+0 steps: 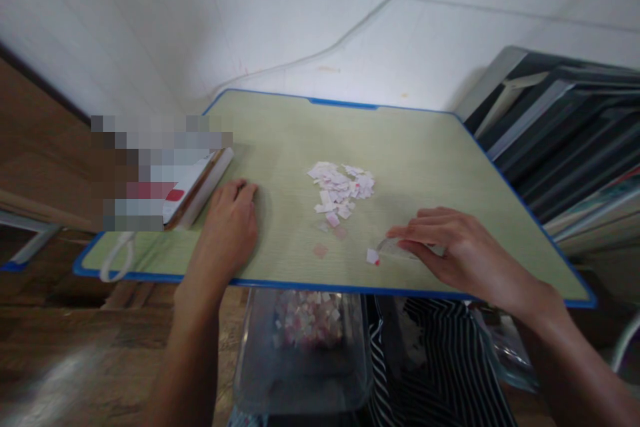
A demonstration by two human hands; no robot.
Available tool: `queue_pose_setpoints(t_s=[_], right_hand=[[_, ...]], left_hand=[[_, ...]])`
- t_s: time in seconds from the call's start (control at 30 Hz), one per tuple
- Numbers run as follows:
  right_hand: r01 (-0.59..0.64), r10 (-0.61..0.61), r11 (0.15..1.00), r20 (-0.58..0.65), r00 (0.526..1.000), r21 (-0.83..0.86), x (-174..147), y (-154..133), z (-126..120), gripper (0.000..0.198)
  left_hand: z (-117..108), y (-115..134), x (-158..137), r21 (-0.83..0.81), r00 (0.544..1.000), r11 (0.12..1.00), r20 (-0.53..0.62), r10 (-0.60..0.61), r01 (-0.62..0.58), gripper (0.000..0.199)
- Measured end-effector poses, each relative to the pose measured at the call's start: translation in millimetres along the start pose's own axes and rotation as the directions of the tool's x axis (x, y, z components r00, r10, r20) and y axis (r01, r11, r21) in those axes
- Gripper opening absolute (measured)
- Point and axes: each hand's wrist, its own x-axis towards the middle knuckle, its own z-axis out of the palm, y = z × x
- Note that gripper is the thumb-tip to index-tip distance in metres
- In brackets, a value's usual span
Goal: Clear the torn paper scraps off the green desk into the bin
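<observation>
My right hand [450, 247] pinches a thin, pale tool that looks like tweezers [407, 250], partly hidden by the fingers. Its curved tip is at a small white paper piece with a red corner [372, 256]. A heap of small white paper pieces [340, 183] lies at the middle of the table. Between the heap and the near edge are a few faint pinkish pieces [320, 251]. On the left, my left hand [233, 223] rests on the tabletop with its fingers curled in, holding nothing that I can see.
The pale green folding table [420, 153] has a blue rim. A box-like item [200, 183], partly blurred out, stands by my left hand. Below the near edge, a clear plastic bin [305, 373] holds many small pieces. Dark flat panels [560, 107] lean at the right; a white wall [280, 20] is behind.
</observation>
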Motion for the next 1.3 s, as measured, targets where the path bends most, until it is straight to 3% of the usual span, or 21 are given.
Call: queue_pose_setpoints(t_s=[0.3,0.63,0.77,0.93,1.03,1.17,1.3], right_hand=[[-0.043,0.038,0.995,-0.056,0.998,-0.091,-5.6,3.6,2.3,0.025],[-0.088,0.086,0.996,-0.107,0.99,-0.009,-10.0,2.6,1.9,0.024],[-0.171,0.155,0.977,-0.127,0.98,-0.128,-7.7,8.5,7.1,0.027],[-0.24,0.245,0.962,-0.024,0.969,0.13,-12.4,18.5,6.7,0.026],[-0.367,0.379,0.919,-0.065,0.923,0.14,-16.0,20.3,6.0,0.026],[-0.388,0.391,0.896,0.028,0.92,0.218,-18.4,18.2,4.8,0.025],[-0.411,0.436,0.883,-0.072,0.897,0.227,-20.3,15.9,3.4,0.027]], left_hand=[[-0.2,0.1,-0.1,-0.035,1.0,0.999,0.007,-0.01,0.011,0.039],[-0.3,0.0,-0.3,-0.059,0.999,0.998,0.006,-0.032,0.032,0.036],[0.7,-1.0,-0.1,-0.056,1.0,0.998,0.009,-0.026,0.026,0.037],[0.6,-1.7,-0.1,-0.062,1.0,0.998,0.011,-0.01,0.01,0.039],[0.2,-1.8,0.0,-0.065,1.0,0.998,0.003,-0.005,0.005,0.039],[-0.8,-1.6,0.8,-0.084,1.0,0.996,0.014,-0.003,0.004,0.04],[-1.8,-0.8,1.8,-0.091,1.0,0.996,0.015,0.005,-0.003,0.04]])
